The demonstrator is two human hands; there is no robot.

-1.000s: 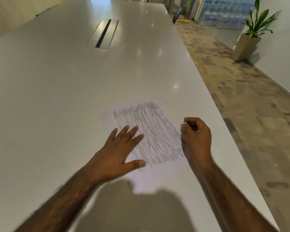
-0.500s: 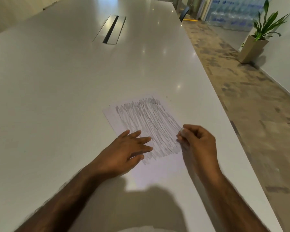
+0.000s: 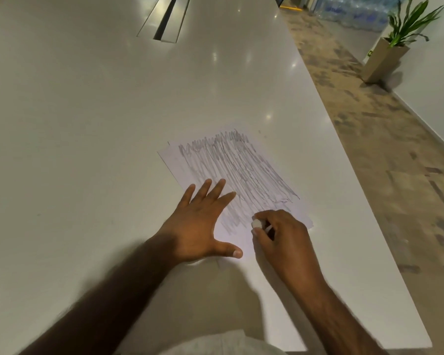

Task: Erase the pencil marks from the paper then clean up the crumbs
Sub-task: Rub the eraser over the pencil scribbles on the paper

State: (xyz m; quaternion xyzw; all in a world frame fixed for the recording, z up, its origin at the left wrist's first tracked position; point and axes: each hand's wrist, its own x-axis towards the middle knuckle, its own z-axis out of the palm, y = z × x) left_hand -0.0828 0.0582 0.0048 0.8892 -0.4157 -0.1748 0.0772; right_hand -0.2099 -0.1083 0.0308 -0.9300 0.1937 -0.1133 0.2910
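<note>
Table (image 3: 87, 124) — one paper (image 3: 241, 162), one eraser (image 3: 256, 223), two hands (image 3: 198, 226) (image 3: 280, 237).

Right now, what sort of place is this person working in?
Probably an office meeting room: a long white table with a cable hatch in its top, a potted plant by the wall, and what look like stacked water bottles beyond.

White paper (image 3: 173, 158) seen flat on white table (image 3: 87, 129), near right edge. Sheet covered by grey pencil marks (image 3: 241, 170). Left hand (image 3: 200, 226) laid flat, fingers spread, pressed on paper's near-left part. White eraser (image 3: 256, 223) pinched in right hand (image 3: 283, 239), held against near end of scribble. Potted plant (image 3: 387, 52) noted on floor, far right.
</note>
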